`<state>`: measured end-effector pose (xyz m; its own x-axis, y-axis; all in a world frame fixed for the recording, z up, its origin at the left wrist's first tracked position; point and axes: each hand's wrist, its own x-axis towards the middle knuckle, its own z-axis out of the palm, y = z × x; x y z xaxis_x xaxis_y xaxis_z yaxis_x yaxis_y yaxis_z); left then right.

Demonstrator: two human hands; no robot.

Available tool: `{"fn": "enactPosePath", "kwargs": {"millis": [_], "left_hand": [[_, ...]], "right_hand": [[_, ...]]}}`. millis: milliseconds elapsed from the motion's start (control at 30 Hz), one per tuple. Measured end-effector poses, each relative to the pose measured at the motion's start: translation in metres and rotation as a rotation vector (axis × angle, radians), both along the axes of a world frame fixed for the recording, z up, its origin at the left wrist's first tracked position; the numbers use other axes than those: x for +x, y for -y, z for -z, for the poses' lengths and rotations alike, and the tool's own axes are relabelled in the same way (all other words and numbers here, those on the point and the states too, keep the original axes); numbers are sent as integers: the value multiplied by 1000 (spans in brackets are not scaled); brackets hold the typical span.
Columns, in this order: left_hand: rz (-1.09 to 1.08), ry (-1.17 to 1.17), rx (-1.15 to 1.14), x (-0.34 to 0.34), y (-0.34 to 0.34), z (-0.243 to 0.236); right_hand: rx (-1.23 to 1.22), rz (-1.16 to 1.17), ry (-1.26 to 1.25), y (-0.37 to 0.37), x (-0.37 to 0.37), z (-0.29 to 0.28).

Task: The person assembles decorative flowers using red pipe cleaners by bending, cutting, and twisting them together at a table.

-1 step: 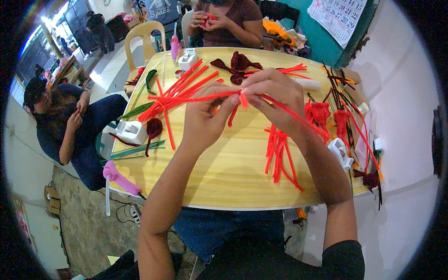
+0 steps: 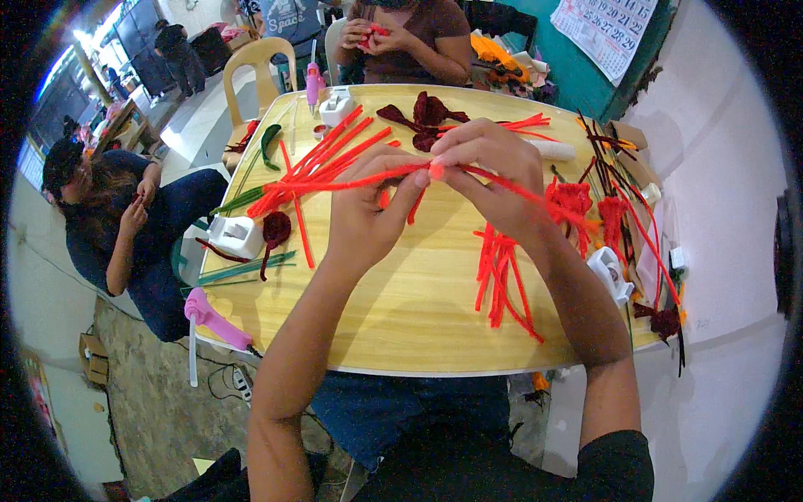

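**Above the tabletop (image 2: pixel 401 309), red fuzzy wire (image 2: pixel 385 174) is getting pinched**

Over the tabletop's far half, the left grip (image 2: pixel 368 209) and right grip (image 2: pixel 493 176) are grasping the wire between thumbs and fingers. Working it well probably means pinching close to the meeting point and bending gently. The wire is looking bright, fluffy and slightly bowed, its paler tip showing between the thumbs.

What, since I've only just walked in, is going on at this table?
The person's left hand and right hand hold red pipe cleaners together above a wood-grain table. More red stems lie loose nearby, with a pink glue gun at the near left corner. Across the table, another person holds something red.
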<state>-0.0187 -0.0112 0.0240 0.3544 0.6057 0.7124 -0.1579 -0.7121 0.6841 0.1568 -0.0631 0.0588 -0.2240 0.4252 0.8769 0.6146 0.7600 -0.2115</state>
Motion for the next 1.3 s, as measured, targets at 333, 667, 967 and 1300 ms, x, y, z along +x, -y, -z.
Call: {"fn": "enactPosePath", "kwargs": {"millis": [333,667,967,1300], "left_hand": [[-150,78,276,5,3,1],[60,149,-429,4,14,-1],[-37,-13,-38,-1,3,7],[177,5,-680,0,6,-5]], "right_hand": [[-577,-316,-731,3,-21,6],[-120,63,2,3,-7,-6],[-719,-9,-300,9,-8,-2],[-934,-47,-414,6,8,-2]]}}
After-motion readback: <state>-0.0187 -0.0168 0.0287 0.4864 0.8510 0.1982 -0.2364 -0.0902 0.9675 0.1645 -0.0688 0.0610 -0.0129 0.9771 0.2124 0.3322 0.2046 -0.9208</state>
